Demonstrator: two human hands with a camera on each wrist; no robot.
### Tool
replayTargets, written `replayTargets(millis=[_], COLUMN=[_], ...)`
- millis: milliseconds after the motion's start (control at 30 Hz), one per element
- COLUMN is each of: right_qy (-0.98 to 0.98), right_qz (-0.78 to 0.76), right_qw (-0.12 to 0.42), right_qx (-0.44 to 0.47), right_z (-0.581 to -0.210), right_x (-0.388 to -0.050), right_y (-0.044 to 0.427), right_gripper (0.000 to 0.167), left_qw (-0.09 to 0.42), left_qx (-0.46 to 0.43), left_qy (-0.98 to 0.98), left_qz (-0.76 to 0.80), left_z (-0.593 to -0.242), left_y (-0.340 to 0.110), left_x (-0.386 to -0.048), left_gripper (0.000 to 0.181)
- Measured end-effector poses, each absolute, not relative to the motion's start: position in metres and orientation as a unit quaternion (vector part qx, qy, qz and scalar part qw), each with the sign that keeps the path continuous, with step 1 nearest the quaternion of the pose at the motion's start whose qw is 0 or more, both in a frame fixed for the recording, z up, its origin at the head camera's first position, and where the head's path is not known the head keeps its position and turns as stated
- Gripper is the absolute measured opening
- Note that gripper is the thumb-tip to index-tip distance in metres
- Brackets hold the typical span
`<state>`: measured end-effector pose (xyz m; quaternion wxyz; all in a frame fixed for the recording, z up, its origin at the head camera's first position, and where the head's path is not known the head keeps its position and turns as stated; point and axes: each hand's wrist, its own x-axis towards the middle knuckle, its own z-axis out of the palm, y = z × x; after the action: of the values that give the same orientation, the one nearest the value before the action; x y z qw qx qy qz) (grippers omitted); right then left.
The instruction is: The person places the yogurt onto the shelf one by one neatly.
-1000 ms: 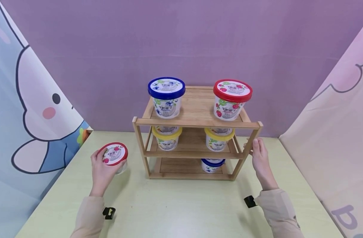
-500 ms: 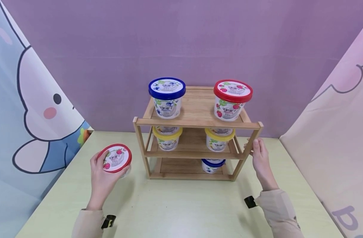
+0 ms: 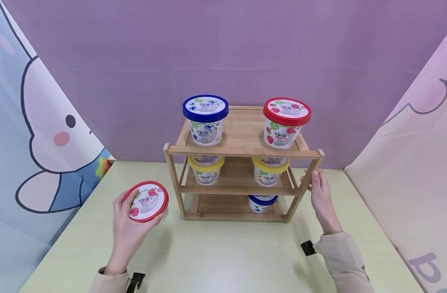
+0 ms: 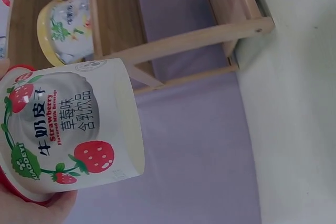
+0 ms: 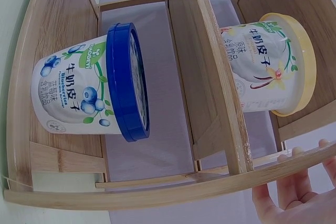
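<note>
My left hand (image 3: 130, 228) grips a strawberry milk tub (image 3: 147, 202) by its red lid, above the table left of the wooden rack (image 3: 242, 152). In the left wrist view the white tub (image 4: 79, 124) lies across the picture, its strawberry label showing. My right hand (image 3: 321, 199) holds the rack's right front post, fingers curled around it; fingertips of the right hand (image 5: 294, 187) show past the wood. On the top shelf stand a blue-lidded tub (image 3: 206, 120) at left and a red-lidded tub (image 3: 285, 123) at right.
Two yellow-lidded tubs, one left (image 3: 206, 170) and one right (image 3: 269, 171), stand on the middle shelf. A blue-lidded blueberry tub (image 3: 261, 203) is at the right of the bottom shelf. Behind the pale table (image 3: 223, 256) hangs a purple backdrop (image 3: 223, 53); printed cloths flank it.
My left hand has brought the red-lidded tub nearer to me, slightly right and higher off the table, its lid tilting more toward the camera. My right hand and the rack have stayed still.
</note>
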<state>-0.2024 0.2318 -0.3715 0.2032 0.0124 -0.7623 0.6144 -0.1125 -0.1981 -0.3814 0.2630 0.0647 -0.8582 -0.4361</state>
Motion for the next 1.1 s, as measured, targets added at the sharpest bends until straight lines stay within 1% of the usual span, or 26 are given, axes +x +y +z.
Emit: replayTargets(millis=[233,267,333,367,467,567,600,867,1100], right_qy=[-0.769,-0.768,-0.768,-0.768,-0.769,-0.768,-0.768,-0.763,-0.761], right_qz=[0.607,0.608,0.608,0.608,0.607,0.608,0.608,0.614,0.616], right_qw=[0.201,0.201,0.201,0.201,0.202,0.202,0.201,0.201,0.204], right_qx=[0.014,0.014,0.014,0.014,0.015,0.015,0.014,0.010,0.016], right_z=[-0.371,-0.371,-0.371,-0.371,-0.371,-0.371,-0.370,-0.370,-0.370], right_x=[-0.202,-0.202,-0.202,-0.202,-0.202,-0.202,-0.202,-0.202,-0.202], right_y=[0.233,0.232,0.232,0.232,0.232,0.232,0.232,0.232,0.232], right_gripper=[0.026,0.027,0.024,0.028,0.028,0.026,0.022,0.032,0.038], left_qw=[0.265,0.265,0.265,0.267,0.276,0.283,0.284,0.287,0.266], left_qx=[0.043,0.040,0.033,0.030,0.019,0.007,0.004,-0.029,-0.042], left_qy=[-0.863,-0.863,-0.864,-0.865,-0.866,-0.864,-0.863,-0.856,-0.853], left_qz=[-0.429,-0.428,-0.427,-0.423,-0.416,-0.416,-0.417,-0.429,-0.447], left_z=[-0.379,-0.379,-0.380,-0.380,-0.383,-0.386,-0.386,-0.396,-0.404], left_y=[-0.186,-0.184,-0.180,-0.178,-0.172,-0.164,-0.161,-0.138,-0.123], left_x=[-0.103,-0.102,-0.099,-0.097,-0.095,-0.094,-0.094,-0.095,-0.098], left_gripper=[0.079,0.080,0.081,0.082,0.083,0.085,0.085,0.089,0.089])
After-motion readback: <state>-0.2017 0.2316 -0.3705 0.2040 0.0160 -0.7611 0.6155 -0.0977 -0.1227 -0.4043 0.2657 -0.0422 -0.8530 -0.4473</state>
